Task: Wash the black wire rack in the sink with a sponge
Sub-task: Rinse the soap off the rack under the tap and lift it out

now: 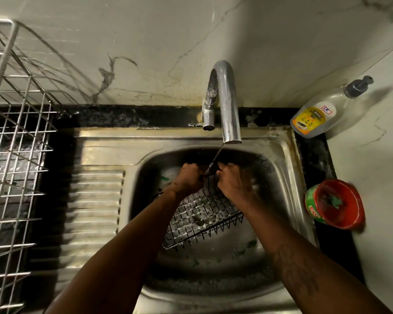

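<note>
Black wire rack (202, 214): gripped at the far edge, with fingers of the left hand (188, 180) and right hand (232, 182) curled round the top wires. Hands close together, one on each side of a thin water stream (214, 158). Tilted, far edge raised, near edge low inside the basin of the steel sink (288, 168). Stream source: chrome faucet (227, 98), directly above the grip.

No sponge identifiable in either hand; cannot tell whether anything is tucked under the fingers.

On the right counter: red tub (340, 205) holding something green, possibly a scrub pad. Dish-soap pump bottle (322, 112) in the corner. On the left: steel dish drainer (16, 132).

Step in hand, as judged: rinsing or rubbing the top edge under the flow.

Next move, as judged:
- Hold firm with one hand and free the other for the sponge.
- Turn the rack to bring the lower grid under the stream.
- Guard against wet wires slipping from the grip.
</note>
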Tool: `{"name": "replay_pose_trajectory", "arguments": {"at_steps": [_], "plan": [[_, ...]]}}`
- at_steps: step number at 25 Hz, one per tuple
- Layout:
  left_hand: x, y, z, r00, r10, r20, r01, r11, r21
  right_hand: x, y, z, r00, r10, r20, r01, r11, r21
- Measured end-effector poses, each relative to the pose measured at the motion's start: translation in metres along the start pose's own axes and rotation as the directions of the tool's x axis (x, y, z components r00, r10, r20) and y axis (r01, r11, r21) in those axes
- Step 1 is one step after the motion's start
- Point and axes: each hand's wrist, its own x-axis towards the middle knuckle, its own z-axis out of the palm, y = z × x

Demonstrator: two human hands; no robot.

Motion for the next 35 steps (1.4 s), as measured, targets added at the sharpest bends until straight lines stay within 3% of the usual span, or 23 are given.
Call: {"name": "replay_pose_trajectory", "arguments": {"at_steps": [3,7,14,22,26,35], "plan": [[-0.001,0.003,0.0,0.998,0.054,-0.018,-0.054,0.998,0.016,0.005,-0.006,-0.002,0.974,-0.189,0.128,0.188,0.982,0.02],[-0.009,-0.019,-0.006,0.998,0.066,-0.019,-0.067,0.997,-0.034,0.01,0.004,-0.004,0.948,-0.177,0.263,0.185,0.983,-0.008],[-0.01,-0.039,-0.012,0.998,0.069,-0.012,-0.068,0.997,0.046,0.018,0.004,-0.004,0.971,-0.076,0.226,0.076,0.997,0.007],[0.01,-0.001,0.01,0.999,-0.001,-0.042,-0.001,0.999,-0.052,0.018,0.017,-0.009,0.959,-0.149,0.242,0.138,0.989,0.06],[0.009,-0.024,-0.004,0.999,0.029,0.037,-0.03,0.999,0.015,0.015,0.034,-0.013,0.966,-0.085,0.243,0.071,0.995,0.064],[0.009,-0.007,-0.009,1.0,0.011,-0.028,-0.01,0.999,0.036,0.012,0.006,-0.011,0.966,-0.113,0.231,0.098,0.992,0.076]]}}
